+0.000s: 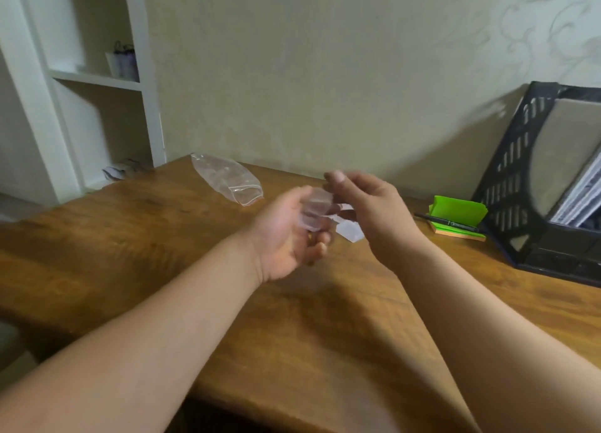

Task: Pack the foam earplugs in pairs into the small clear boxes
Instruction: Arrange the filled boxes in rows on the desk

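- Head view: the left hand [287, 234] is raised over the wooden surface [136, 237], palm turned inward. Its fingers curl under a small clear box [313, 211] and cradle it against the palm.
- The right hand [369, 211] is just beside the left hand, nearly touching the box. Its fingers are bent and its thumb is pressed to a fingertip at the top. The blur hides whether anything is pinched there.
- A second clear piece [349, 231] shows just below the right hand's fingers, between the two hands. It cannot be told whether it is a lid of the same box or another box.
- No earplug can be made out in the blur around the hands.
- Beyond the left hand, a clear plastic bag [227, 179] with a zip edge lies flat on the surface.
- To the right of the right hand is a green note pad [457, 212] with a black pen [450, 223] lying against it.
- Further right stands a black file rack [520, 185] with papers in it.
- Far to the left of the hands stands a white shelf [97, 79].
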Demonstrator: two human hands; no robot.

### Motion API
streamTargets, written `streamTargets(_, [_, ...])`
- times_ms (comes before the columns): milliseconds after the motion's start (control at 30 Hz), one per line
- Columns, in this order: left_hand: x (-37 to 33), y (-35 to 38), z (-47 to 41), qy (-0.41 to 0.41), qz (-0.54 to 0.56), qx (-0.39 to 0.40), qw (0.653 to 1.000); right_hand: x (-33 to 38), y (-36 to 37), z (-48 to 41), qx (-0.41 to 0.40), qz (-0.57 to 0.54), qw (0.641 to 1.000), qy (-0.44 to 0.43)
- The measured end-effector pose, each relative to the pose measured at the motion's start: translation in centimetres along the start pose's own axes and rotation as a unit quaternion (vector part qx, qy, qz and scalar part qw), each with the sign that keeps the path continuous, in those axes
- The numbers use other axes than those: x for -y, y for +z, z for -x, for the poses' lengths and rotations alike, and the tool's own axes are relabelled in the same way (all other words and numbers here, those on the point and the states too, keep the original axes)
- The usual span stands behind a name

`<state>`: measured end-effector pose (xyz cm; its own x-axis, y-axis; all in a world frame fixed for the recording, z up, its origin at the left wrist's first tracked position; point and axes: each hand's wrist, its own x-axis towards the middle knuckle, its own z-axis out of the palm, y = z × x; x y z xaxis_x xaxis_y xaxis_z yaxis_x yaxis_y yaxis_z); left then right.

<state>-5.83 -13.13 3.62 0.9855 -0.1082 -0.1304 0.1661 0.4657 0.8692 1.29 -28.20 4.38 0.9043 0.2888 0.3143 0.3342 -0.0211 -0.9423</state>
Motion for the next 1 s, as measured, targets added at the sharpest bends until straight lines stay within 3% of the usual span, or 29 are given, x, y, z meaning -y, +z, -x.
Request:
streamTargets(100, [0.0,-2.8,1.6,0.04,0.062,-0.156,0.985,-1.0,0.6,0.5,-0.066,0.095,0.992,0.044])
streamTargets(167, [0.9,-4.3,2.7,0.049,0.109,-0.209,0.971,-2.7,0.9,1.5,-0.033,0.218,0.972,0.083])
streamTargets(267, [2.4,-4.5,3.6,0.065,0.141,-0.241,0.958,-3.5,1.5,2.4,0.056,0.354,0.927,0.109])
streamTargets(400, [3.0,-3.5,4.2,0.078,0.132,-0.255,0.955,-3.2,3.0,2.7,0.088,0.465,0.877,0.078])
streamTargets(500, [3.0,-3.5,4.3,0.067,0.132,-0.251,0.957,-3.1,2.8,2.9,0.072,0.382,0.918,0.074])
streamTargets(567, [2.9,-3.5,4.3,0.066,0.137,-0.242,0.958,-2.4,2.7,3.1,0.03,0.274,0.961,0.026])
streamTargets(633, [2.9,-3.4,4.3,0.065,0.13,-0.23,0.962,-1.5,3.5,3.4,0.021,0.202,0.979,-0.032])
streamTargets(767, [3.0,-3.2,4.5,0.074,0.118,-0.196,0.971,0.2,6.5,4.6,0.095,0.153,0.981,-0.077])
streamTargets(900, [3.0,-3.2,4.6,0.088,0.108,-0.19,0.972,-0.6,7.7,4.3,0.113,0.285,0.948,-0.089])
streamTargets(1000, [3.1,-3.3,4.3,0.088,0.118,-0.192,0.97,-0.9,7.6,4.1,0.116,0.258,0.957,-0.072])
